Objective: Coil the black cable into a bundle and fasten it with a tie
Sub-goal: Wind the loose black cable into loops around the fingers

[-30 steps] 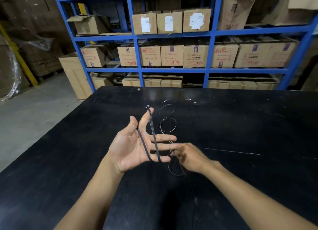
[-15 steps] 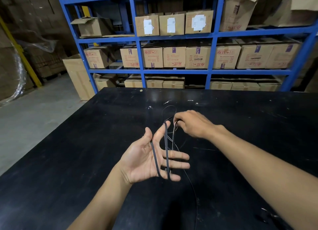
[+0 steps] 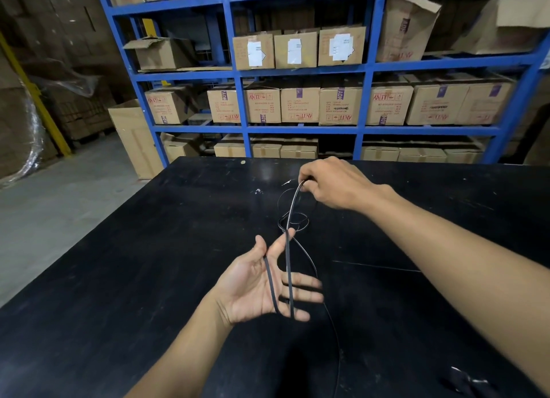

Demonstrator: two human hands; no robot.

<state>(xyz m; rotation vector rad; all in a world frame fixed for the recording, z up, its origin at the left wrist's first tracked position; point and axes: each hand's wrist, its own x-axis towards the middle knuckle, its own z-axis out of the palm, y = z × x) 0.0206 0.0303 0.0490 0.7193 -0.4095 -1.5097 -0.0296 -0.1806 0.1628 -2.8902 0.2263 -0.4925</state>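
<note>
The left hand (image 3: 262, 284) was held palm up and spread above the black table (image 3: 125, 278), fingers apart, most likely so that it could serve as a form for winding: two strands of the black cable (image 3: 288, 266) ran across the palm, looped around the fingers. The right hand (image 3: 333, 186) was raised farther out over the table, pinching the cable between thumb and fingertips and holding the strand taut from the left hand's forefinger, apparently to lay another turn. The rest of the cable lay slack on the table in small loops between the two hands, with a loose length trailing back toward the person. No tie could be made out with certainty. Behind the table stood blue shelves (image 3: 241, 106) filled with cardboard boxes (image 3: 297, 104); most were closed, so their contents could not be told, and one on the upper left had its flaps open.
</note>
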